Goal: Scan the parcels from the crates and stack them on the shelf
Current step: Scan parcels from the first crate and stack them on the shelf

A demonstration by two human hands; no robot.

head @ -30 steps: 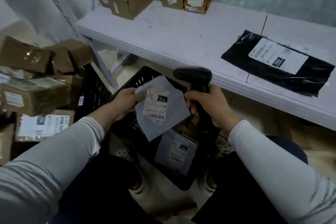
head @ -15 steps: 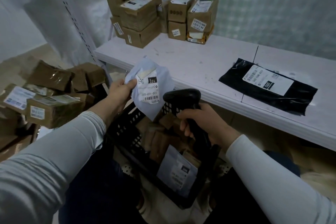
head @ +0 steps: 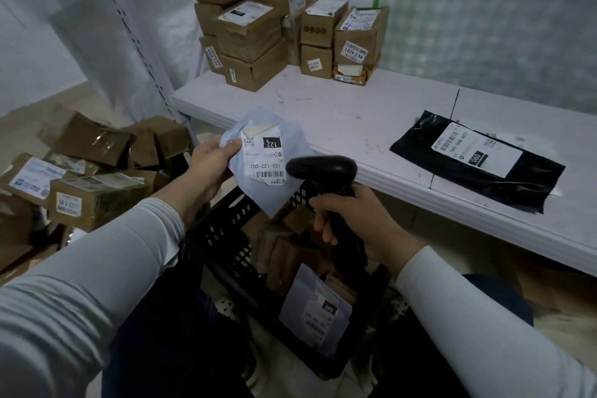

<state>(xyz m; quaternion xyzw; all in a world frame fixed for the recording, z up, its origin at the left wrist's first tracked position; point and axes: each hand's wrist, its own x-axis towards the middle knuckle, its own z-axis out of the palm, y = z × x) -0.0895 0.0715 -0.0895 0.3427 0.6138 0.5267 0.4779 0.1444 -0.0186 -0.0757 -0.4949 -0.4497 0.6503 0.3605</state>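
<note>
The pale blue soft plastic mailer (head: 275, 198), pinched in the fingers (head: 231, 148) of the left hand (head: 206, 168), hangs above the black perforated crate (head: 226, 236). The right hand (head: 355, 223) clenches the black handheld scanner (head: 319, 168) beside its label (head: 263, 158). The creased label may misread, and stacked brown cardboard boxes (head: 248, 29) crowd the white shelf's (head: 355, 119) far left.

A: What was printed on the pale blue mailer (head: 268, 158)?
B: "122" in white on black, and "122-122-C07" under it.
A: And elsewhere?
B: The black mailer (head: 478, 161) on the shelf (head: 339, 113) read "060", and so did the grey mailer (head: 315, 310) in the crate (head: 226, 236). A carton (head: 358, 39) said "44 2 4201".
</note>
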